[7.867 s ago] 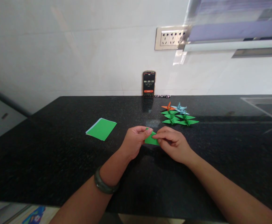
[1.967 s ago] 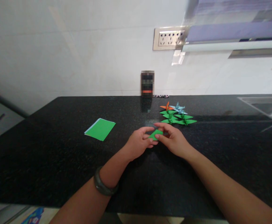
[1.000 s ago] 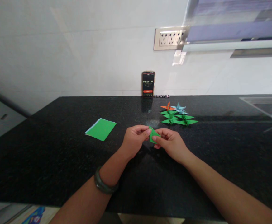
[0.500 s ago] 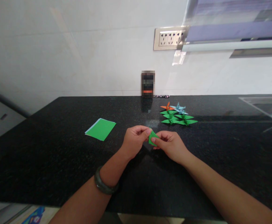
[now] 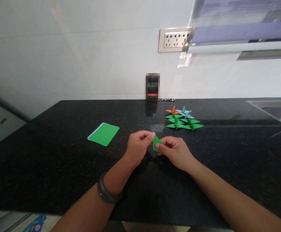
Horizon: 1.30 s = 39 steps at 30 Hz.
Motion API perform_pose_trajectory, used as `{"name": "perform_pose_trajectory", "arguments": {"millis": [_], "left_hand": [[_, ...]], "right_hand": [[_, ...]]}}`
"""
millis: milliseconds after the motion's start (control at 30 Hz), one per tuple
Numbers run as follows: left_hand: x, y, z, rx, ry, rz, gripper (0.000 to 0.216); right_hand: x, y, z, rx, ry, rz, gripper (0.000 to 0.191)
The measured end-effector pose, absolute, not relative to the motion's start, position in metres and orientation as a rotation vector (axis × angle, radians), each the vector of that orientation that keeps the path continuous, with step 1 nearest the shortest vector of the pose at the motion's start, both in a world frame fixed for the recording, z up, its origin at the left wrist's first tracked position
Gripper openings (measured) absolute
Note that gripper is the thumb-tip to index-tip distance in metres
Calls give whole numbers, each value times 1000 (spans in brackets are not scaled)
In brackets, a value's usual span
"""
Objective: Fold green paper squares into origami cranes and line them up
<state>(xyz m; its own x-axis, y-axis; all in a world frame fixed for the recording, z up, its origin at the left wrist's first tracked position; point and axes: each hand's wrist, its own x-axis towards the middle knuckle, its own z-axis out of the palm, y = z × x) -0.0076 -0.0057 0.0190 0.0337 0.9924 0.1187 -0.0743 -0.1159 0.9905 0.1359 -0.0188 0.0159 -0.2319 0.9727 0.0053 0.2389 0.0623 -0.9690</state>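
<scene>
A small folded piece of green paper (image 5: 156, 140) is pinched between both hands above the dark countertop. My left hand (image 5: 139, 146) grips its upper left corner between thumb and fingers. My right hand (image 5: 175, 149) holds the lower right part, with the thumb laid across its face. Behind the right hand stand several folded paper cranes: green ones (image 5: 176, 124), an orange one (image 5: 173, 111) and pale blue ones (image 5: 185, 112). Left of my hands lies a stack of square paper (image 5: 106, 133), green on top with a pale blue edge showing.
The black speckled countertop (image 5: 58, 154) runs back to a white tiled wall. A phone-like upright object (image 5: 153, 87), blurred out, leans there beside a beaded strap (image 5: 167, 100). A socket panel (image 5: 175, 40) is on the wall. At the right is a shiny, sink-like recess (image 5: 277, 111).
Both hands keep their grip on the green paper. The paper shows only a very slight shift; the cranes and the stack stay where they were.
</scene>
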Motion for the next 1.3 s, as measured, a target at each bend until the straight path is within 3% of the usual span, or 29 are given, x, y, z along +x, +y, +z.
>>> {"name": "perform_pose_trajectory", "arguments": {"millis": [667,1000,1200,1300], "left_hand": [[-9,-9,14,1836,1158,962,19],[-4,-11,15,1712,1141,821,18],[-5,-12,17,1868,1186,859,29],[-3,-11,13,1723,1082,911,23]], "right_hand": [[143,-12,18,-1177,-1526,1065,22],[144,-11,14,-1227,-1320,977,27],[145,-10,17,-1218,-1317,959,26],[146,-9,19,-1208,-1313,983,26]]}}
